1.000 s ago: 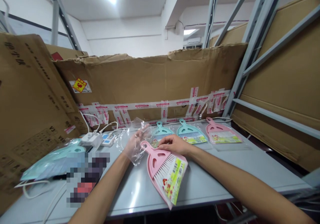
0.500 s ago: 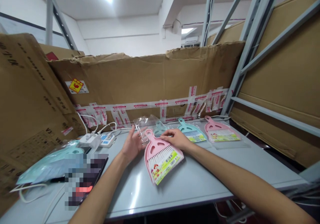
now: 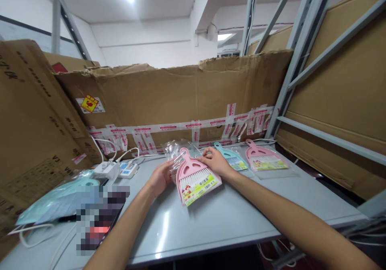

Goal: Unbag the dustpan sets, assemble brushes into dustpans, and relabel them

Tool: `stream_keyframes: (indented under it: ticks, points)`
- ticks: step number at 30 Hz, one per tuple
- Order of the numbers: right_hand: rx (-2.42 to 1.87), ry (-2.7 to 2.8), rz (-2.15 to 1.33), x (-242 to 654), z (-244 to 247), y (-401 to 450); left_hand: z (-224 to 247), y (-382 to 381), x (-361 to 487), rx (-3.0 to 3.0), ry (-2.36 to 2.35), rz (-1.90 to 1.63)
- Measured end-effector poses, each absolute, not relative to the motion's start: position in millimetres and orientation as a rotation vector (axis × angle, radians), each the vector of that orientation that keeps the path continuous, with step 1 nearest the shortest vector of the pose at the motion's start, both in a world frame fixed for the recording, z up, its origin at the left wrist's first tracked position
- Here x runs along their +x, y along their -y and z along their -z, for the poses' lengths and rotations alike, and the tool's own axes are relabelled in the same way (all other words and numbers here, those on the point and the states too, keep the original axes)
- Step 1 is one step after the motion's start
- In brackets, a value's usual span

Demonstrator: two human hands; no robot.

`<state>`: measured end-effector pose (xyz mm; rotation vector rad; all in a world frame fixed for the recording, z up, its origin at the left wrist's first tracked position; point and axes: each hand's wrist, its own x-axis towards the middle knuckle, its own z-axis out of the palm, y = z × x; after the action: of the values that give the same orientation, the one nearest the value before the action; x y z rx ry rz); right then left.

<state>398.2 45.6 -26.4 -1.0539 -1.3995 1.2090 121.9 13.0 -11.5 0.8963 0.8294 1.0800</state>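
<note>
A pink dustpan and brush set (image 3: 193, 169) with a printed label card is tilted in front of me, its handle pointing up and away. Crumpled clear plastic bag (image 3: 173, 150) film spreads around and behind the handle. On the left, my left hand (image 3: 161, 177) has its fingers closed at the bag's edge, partly hidden behind the dustpan. My right hand (image 3: 216, 161) pinches the film beside the dustpan's upper right side. Just beyond my right hand lies a turquoise dustpan set (image 3: 233, 158), with another pink dustpan set (image 3: 267, 157) to its right.
At left lie bagged turquoise dustpans (image 3: 57, 199) and a blurred-out dark device (image 3: 105, 217). A power strip (image 3: 128, 168) with white plugs and cables stands behind them. A taped cardboard sheet (image 3: 181, 97) walls off the back of the grey table (image 3: 241, 217); metal shelf posts (image 3: 289, 89) rise at right.
The pink dustpan set has moved up and slightly right, away from me. My left hand's fingers have closed in on the bag. My right hand has shifted slightly up, covering the turquoise piece behind.
</note>
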Motion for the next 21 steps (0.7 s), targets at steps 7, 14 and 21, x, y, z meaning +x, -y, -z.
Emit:
stream_keyframes:
  ticks: [7,14,21]
  points:
    - [-1.072,1.406,-1.203,392,27,-44,12,3,139,0.943,-0.865,-0.899]
    - [-0.958,1.126,-1.409,395,21,-45,17,-6,139,0.821,-0.963,-1.098]
    - [-0.719,1.052,-1.811,386,23,-28,17,-16,135,0.68,-0.92,-1.37]
